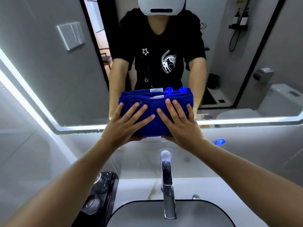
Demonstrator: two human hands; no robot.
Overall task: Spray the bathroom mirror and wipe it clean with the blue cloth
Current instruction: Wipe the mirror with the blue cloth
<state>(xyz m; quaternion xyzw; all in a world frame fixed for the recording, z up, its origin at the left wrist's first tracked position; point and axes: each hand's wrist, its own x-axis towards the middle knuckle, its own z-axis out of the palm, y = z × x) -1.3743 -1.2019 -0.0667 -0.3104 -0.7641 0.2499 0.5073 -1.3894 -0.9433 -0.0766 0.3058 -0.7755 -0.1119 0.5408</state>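
Blue cloth [155,123]: folded thick, soft, light; I press it against the bathroom mirror [65,79], low centre.
Hands: left hand [126,126] and right hand [180,126] flat, fingers spread.
Hold: palms over the fold.

Both hands [157,123] on blue cloth [155,126]

In the mirror [246,63] the person wears a black short-sleeved V-neck T-shirt [157,46] — 2 white outlined stars and a white skeletal creature printed on it — plus a white headset [161,4] with a dark slot. Forearms bare.
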